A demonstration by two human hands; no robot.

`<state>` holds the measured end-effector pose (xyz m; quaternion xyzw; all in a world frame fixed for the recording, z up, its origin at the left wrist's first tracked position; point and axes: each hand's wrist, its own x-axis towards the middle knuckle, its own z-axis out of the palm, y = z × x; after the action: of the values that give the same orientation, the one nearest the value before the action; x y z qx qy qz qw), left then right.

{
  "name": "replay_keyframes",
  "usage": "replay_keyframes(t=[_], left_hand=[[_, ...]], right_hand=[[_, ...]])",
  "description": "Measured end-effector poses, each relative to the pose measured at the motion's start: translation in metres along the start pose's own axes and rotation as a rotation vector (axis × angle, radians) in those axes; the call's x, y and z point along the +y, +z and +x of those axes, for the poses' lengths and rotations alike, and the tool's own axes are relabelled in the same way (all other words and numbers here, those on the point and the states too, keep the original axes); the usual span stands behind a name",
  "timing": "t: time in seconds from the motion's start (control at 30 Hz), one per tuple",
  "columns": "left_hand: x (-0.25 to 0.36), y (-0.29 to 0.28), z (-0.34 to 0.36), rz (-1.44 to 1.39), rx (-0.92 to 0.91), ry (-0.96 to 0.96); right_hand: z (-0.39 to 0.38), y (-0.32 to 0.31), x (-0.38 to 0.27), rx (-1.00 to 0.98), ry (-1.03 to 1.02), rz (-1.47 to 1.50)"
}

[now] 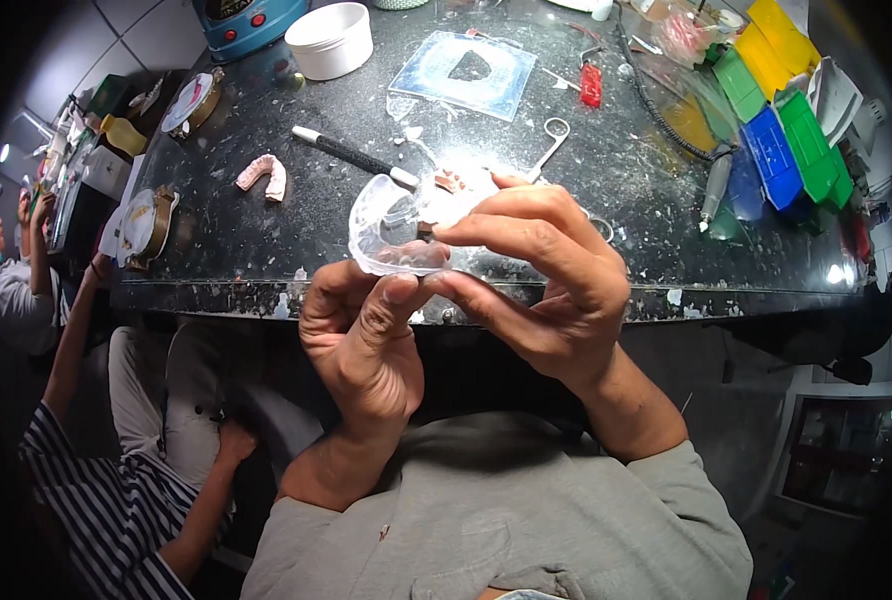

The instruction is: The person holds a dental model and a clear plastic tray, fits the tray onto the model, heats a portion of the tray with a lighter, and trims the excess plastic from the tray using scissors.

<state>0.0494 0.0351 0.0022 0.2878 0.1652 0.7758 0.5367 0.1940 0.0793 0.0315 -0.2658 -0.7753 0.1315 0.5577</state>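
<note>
My left hand [361, 350] pinches a clear, horseshoe-shaped plastic dental tray [376, 225] from below, its thumb against the near edge. My right hand [551, 285] also grips the tray's right end, thumb below and index finger at a small brown piece [425, 229]. Just behind my fingers lies a brightly lit whitish patch with reddish-brown bits [446, 182], too glared to make out. A black marker with white ends [351, 155] lies beyond the tray, a pink dental cast [261, 177] to its left, and metal scissors [548, 145] to the right.
On the dark bench stand a white tub [329, 45], blue appliance [241, 20], square sheet [421, 75], round metal holders [146, 225], red-handled tool [590, 86], corded handpiece [711, 205] and coloured bins [806, 145]. At left sit a co-worker in striped top [106, 500] and another person [16, 290].
</note>
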Motion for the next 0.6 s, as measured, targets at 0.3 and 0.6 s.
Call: replay_keyframes(t=[0.3,0.6], left_hand=[[-0.0031,-0.0089,-0.002,0.051,-0.043,0.043],[-0.0006,-0.0047,-0.0001,0.024,-0.027,0.017]], right_hand=[[0.0019,-0.0058,-0.0013,-0.058,-0.035,-0.059],[0.0067,-0.0077,-0.002,-0.07,-0.105,-0.212]])
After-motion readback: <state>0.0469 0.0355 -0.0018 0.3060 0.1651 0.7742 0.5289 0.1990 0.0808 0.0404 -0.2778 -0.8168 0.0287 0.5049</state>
